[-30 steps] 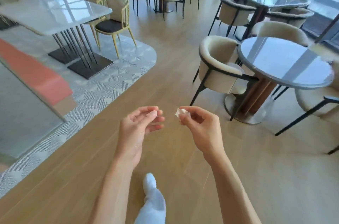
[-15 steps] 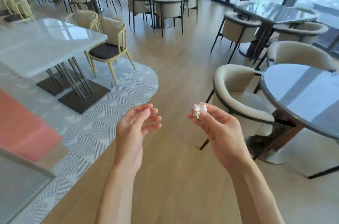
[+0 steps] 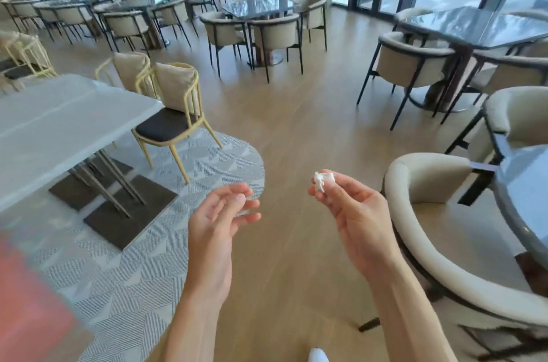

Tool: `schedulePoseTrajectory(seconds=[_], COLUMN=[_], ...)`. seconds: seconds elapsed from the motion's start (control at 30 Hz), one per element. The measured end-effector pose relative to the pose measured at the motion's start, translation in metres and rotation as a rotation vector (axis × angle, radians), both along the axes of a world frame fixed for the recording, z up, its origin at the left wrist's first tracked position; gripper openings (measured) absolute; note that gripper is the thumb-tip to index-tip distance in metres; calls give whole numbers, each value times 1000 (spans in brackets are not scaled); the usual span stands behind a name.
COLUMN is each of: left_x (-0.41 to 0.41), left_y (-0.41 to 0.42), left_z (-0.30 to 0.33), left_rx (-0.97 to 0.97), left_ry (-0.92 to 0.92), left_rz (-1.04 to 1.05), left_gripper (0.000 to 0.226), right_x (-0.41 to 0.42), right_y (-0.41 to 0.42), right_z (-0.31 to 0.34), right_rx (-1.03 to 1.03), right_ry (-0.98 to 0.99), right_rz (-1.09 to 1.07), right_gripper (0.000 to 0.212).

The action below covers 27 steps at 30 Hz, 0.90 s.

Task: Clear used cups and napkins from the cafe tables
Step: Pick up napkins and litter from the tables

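Note:
A small crumpled white napkin (image 3: 323, 181) is pinched at the fingertips of my right hand (image 3: 353, 213), which is raised palm-up over the wooden floor. My left hand (image 3: 219, 219) hangs beside it, palm turned inward, fingers loosely curled and holding nothing. A hand's width of floor separates the two hands. No cups are visible on the nearby tables.
A cream armchair (image 3: 439, 231) and a dark round table (image 3: 525, 201) stand close on the right. A white marble table (image 3: 59, 130) with a yellow chair (image 3: 172, 112) is on the left, on a patterned rug (image 3: 189, 213). More dark tables (image 3: 258, 6) and chairs fill the back.
The view has lifted and moved forward along the aisle. My right hand has turned more palm-up with the napkin, and both hands have drifted a little further apart.

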<state>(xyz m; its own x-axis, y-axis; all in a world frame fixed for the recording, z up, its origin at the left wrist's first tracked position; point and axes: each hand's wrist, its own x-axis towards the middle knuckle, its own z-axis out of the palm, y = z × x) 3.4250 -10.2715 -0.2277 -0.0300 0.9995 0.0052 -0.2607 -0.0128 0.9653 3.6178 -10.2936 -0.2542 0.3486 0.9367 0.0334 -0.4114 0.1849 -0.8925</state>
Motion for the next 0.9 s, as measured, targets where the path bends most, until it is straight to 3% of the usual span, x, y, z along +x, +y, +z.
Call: schedulePoseTrajectory(seconds=[0.23, 0.43, 0.6, 0.8, 0.9], left_x=[23, 10, 4, -6, 1], left_y=[173, 314, 465, 668, 744], left_z=[42, 22, -2, 29, 42], left_rx=[70, 43, -3, 58, 63], left_ry=[-38, -81, -108, -119, -106], left_rz=[97, 172, 143, 54, 29], left_gripper=[17, 20, 16, 16, 21], right_x=[22, 14, 7, -2, -2], right_y=[201, 343, 482, 657, 724], right_z=[32, 15, -2, 28, 37], right_rx=[69, -3, -78, -71, -53], right_ry=[-52, -107, -209, -245, -225], right_rz=[114, 141, 111, 70, 35], right_gripper=[22, 27, 28, 57, 50])
